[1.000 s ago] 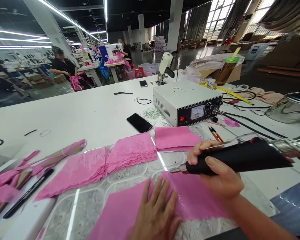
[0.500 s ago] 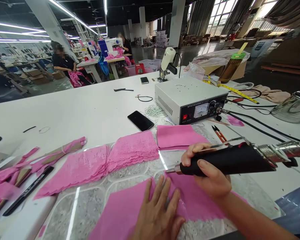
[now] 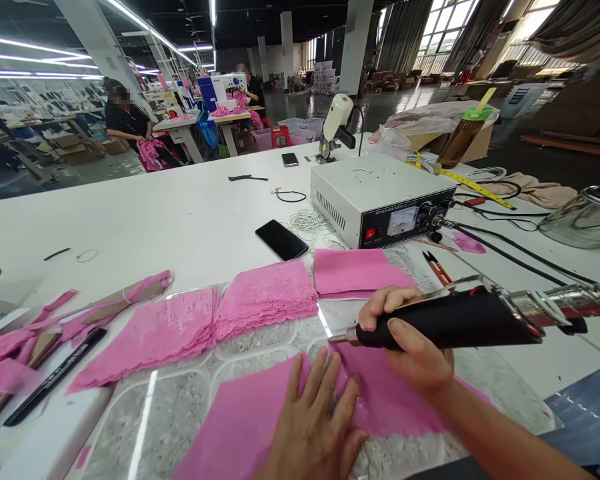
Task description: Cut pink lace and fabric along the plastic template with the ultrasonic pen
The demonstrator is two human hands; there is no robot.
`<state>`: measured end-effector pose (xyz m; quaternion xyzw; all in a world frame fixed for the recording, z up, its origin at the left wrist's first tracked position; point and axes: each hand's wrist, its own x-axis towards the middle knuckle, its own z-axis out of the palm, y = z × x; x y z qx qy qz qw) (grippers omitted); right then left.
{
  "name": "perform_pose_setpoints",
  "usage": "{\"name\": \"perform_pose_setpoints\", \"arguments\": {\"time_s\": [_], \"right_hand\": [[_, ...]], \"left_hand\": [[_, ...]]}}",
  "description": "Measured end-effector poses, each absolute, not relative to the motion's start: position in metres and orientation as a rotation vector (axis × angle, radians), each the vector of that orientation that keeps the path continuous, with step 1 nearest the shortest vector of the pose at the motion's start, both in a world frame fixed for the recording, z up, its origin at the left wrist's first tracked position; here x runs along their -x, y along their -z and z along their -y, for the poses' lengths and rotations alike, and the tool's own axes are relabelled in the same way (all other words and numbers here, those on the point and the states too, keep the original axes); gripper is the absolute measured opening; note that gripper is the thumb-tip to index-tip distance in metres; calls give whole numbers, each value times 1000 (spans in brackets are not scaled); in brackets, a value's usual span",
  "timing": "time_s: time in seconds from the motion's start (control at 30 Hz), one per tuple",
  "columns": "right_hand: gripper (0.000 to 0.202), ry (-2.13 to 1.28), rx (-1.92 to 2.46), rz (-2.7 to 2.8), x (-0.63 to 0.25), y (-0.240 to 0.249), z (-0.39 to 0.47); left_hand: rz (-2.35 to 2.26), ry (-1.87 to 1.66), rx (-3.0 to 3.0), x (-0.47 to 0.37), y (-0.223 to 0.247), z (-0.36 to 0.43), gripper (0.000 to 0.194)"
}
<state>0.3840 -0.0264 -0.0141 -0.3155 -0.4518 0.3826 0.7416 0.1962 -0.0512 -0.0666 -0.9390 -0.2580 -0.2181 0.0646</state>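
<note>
My left hand (image 3: 316,413) lies flat with fingers spread over the meeting edges of two pink fabric pieces, a left piece (image 3: 235,413) and a right piece (image 3: 395,400). Wrapped round a black handheld tool (image 3: 455,317) is my right hand (image 3: 415,340). The tool's metal tip points left and touches or nearly touches the fabric just beyond my left fingertips. Behind my hands lie two stacks of pink lace pieces (image 3: 267,297) (image 3: 160,330) and a folded smooth pink piece (image 3: 355,270). A clear patterned mat (image 3: 175,413) is underneath.
A grey control box (image 3: 380,193) with cables stands behind. Around it are a black phone (image 3: 281,240), orange snips (image 3: 437,267), a yellow tape measure (image 3: 475,189) and a glass jar (image 3: 580,217). A black marker (image 3: 55,377) lies left. Two people sit in the background.
The tool and my right hand have shifted very slightly left. My left hand stays flat on the fabric in nearly the same place.
</note>
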Motion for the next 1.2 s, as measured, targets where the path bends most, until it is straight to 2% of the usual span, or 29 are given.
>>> {"name": "perform_pose_setpoints", "arguments": {"time_s": [0.27, 0.47, 0.67, 1.2], "right_hand": [[9, -790, 670, 923, -390, 6, 23], [10, -574, 753, 728, -435, -9, 39], [10, -454, 849, 650, -473, 3, 65], [9, -477, 833, 663, -475, 13, 68]], "left_hand": [[741, 668, 2826, -195, 64, 48, 44], [677, 719, 2792, -192, 63, 37, 39], [563, 730, 2739, -193, 69, 27, 38], [515, 553, 2730, -184, 71, 24, 47]]}}
